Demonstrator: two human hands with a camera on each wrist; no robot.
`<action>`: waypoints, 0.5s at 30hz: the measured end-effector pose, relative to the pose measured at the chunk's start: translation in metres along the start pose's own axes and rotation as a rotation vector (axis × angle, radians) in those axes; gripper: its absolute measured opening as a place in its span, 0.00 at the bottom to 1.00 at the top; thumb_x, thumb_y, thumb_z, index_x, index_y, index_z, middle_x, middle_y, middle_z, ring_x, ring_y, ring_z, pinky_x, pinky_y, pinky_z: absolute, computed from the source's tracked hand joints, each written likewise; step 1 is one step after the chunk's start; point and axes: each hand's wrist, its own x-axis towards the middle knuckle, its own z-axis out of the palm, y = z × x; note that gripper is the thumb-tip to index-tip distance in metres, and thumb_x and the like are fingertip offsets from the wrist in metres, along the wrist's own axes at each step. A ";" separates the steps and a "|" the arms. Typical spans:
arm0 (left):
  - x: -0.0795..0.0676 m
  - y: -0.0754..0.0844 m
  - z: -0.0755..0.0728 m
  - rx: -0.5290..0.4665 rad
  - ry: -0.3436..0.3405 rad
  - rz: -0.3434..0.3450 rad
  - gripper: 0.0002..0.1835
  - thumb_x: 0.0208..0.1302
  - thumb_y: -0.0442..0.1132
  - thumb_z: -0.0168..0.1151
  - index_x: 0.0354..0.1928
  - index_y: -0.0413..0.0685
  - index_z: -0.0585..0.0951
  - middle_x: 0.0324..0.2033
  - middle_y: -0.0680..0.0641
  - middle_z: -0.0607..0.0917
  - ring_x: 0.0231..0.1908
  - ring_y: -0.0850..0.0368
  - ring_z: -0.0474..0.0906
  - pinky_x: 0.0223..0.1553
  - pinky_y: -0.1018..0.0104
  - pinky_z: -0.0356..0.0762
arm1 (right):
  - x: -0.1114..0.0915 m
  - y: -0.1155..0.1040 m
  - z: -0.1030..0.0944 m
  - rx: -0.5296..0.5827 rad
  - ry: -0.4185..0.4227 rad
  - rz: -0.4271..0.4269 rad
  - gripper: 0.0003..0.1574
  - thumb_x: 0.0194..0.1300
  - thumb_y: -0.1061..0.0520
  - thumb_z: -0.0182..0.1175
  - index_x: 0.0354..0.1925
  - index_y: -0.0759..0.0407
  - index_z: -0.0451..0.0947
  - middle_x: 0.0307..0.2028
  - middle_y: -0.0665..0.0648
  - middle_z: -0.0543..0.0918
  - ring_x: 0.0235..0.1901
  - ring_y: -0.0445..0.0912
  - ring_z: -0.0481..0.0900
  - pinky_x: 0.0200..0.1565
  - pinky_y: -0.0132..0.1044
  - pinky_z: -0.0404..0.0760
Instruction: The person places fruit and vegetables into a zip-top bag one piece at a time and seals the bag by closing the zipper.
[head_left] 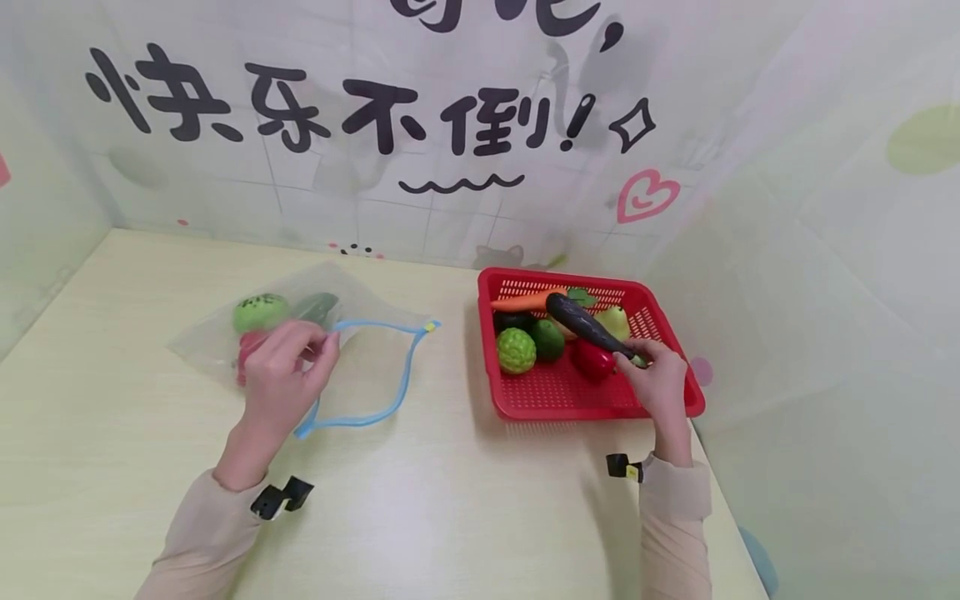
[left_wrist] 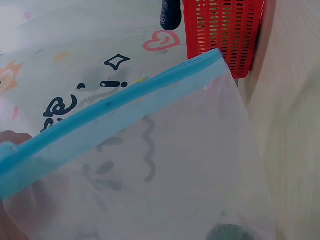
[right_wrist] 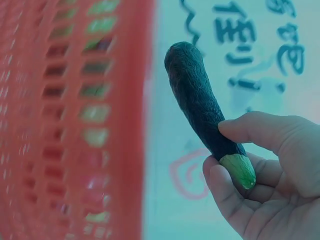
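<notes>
With thumb and fingers my right hand (head_left: 657,379) pinches a dark eggplant (head_left: 585,323) by its green stem end, over a red plastic basket (head_left: 570,412). In the right wrist view the eggplant (right_wrist: 195,95) points up and away from the palm. My left hand (head_left: 283,371) pinches the rim of a clear zip bag (head_left: 367,367) whose blue-edged mouth gapes toward the basket. Inside the bag lie a green round piece (head_left: 260,312), a dark green piece (head_left: 317,308) and a red piece (head_left: 251,346), partly behind the hand. The left wrist view shows the blue zip strip (left_wrist: 115,102) close up.
The basket holds a carrot (head_left: 528,301), a bumpy green fruit (head_left: 517,351), a dark green avocado-like piece (head_left: 548,340), a red piece (head_left: 592,360) and a pear (head_left: 615,322). A pale table (head_left: 420,500) meets a printed curtain (head_left: 337,192) behind and at the right.
</notes>
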 end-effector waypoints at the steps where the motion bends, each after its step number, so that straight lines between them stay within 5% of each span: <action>1: 0.000 0.000 0.000 -0.001 -0.001 -0.001 0.17 0.61 0.40 0.53 0.20 0.34 0.76 0.17 0.43 0.77 0.18 0.53 0.73 0.21 0.73 0.70 | -0.003 -0.005 0.001 0.011 0.001 -0.022 0.17 0.59 0.60 0.64 0.47 0.64 0.79 0.42 0.64 0.80 0.40 0.54 0.75 0.40 0.35 0.78; 9: -0.001 0.001 0.000 -0.037 -0.005 -0.039 0.13 0.58 0.37 0.56 0.22 0.35 0.77 0.18 0.43 0.77 0.19 0.52 0.74 0.28 0.82 0.71 | -0.026 -0.045 0.015 0.145 -0.038 -0.314 0.15 0.53 0.64 0.69 0.42 0.64 0.81 0.39 0.61 0.82 0.38 0.51 0.77 0.34 0.22 0.75; 15: -0.002 0.003 0.000 -0.064 -0.011 -0.070 0.06 0.52 0.32 0.61 0.22 0.36 0.77 0.19 0.43 0.78 0.19 0.50 0.75 0.32 0.86 0.68 | -0.040 -0.074 0.036 0.178 -0.102 -0.478 0.14 0.51 0.65 0.70 0.39 0.63 0.82 0.35 0.57 0.83 0.32 0.47 0.75 0.32 0.29 0.77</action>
